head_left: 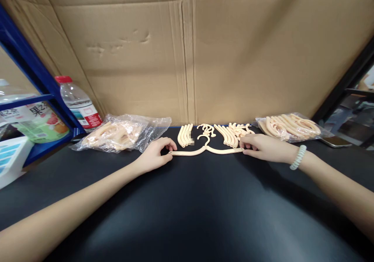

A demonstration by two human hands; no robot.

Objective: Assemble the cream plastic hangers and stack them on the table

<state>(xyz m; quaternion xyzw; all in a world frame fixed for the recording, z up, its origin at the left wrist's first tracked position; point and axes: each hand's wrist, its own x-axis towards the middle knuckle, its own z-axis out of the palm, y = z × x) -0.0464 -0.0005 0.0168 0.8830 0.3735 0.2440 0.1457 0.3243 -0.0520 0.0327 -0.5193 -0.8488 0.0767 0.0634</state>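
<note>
hanger (206, 147) is stretching across the desk (187, 207) between the left hand (155, 153) and the right hand (260, 147), each pinching one end, probably keeping it level, while curved pieces (183, 135) are lying just behind in two groups, seemingly sorted by side for easy reach.

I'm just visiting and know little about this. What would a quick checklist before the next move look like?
1. Left hand at the left end of the hanger: ok, thumb and fingers are around it.
2. Right hand at the right end: ok, fingers on it.
3. Hook meeting both curved arms at the middle: ok.
4. Joint locked firmly there: cannot tell, too small to see.
5. Left hand free of the left plastic bag: cannot tell, they lie very close in this view.
6. Red cap on the bottle: ok.
</note>
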